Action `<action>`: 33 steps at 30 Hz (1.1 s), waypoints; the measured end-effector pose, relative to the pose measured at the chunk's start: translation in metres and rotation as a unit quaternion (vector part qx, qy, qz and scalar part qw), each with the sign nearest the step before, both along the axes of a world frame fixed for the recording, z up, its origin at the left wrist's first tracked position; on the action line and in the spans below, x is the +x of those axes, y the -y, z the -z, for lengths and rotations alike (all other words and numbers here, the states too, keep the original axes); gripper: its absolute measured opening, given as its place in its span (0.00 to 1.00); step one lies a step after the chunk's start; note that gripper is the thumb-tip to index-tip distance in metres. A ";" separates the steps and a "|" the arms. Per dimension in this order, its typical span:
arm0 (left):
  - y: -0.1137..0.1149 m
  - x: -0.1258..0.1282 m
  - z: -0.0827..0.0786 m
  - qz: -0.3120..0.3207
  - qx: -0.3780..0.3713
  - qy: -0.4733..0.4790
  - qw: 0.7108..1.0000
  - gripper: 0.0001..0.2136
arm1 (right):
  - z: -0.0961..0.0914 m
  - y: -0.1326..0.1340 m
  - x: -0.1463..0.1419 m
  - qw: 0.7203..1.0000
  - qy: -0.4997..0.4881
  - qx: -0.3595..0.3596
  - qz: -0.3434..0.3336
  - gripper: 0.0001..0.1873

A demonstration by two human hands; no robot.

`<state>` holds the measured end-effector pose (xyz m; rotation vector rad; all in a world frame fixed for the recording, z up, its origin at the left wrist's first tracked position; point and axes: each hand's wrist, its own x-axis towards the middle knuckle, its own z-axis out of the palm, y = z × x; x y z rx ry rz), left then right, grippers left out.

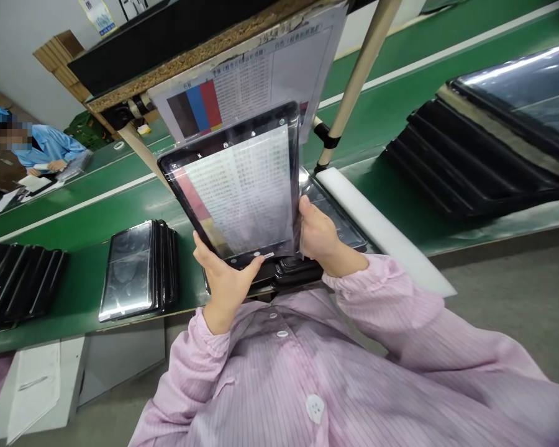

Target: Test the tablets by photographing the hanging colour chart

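A black-framed tablet (242,192) is held up and tilted between my two hands, its lit screen showing a camera picture of a printed chart. My left hand (226,273) grips the lower left corner, with the thumb on the bottom edge of the front. At the right edge, my right hand (319,233) is closed around the side; its fingers behind the tablet are hidden. Behind the tablet hangs the printed sheet (249,77) with black, blue and red colour blocks. Beneath it, black trays (302,267) lie on the green bench, partly covered.
A stack of tablets (130,267) stands on the green bench (86,273) at left, with black trays (23,282) beyond. Stacked trays (489,149) stand at right. A white foam strip (382,230) lies by my right arm. A pole (361,81) supports the shelf. A person (46,146) sits across.
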<state>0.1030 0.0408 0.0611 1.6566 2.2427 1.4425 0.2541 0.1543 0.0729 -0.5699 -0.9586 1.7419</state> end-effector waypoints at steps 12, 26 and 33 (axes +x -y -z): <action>0.002 -0.010 0.002 0.050 0.065 0.117 0.990 0.53 | -0.002 0.003 0.003 0.999 0.052 -0.017 0.005 0.33; 0.020 -0.027 -0.014 0.178 0.109 0.623 0.754 0.19 | -0.076 0.023 0.019 0.876 0.208 0.434 -0.014 0.36; 0.030 -0.026 -0.016 0.149 0.074 0.593 0.788 0.22 | -0.065 0.016 0.017 0.867 0.295 0.402 0.023 0.39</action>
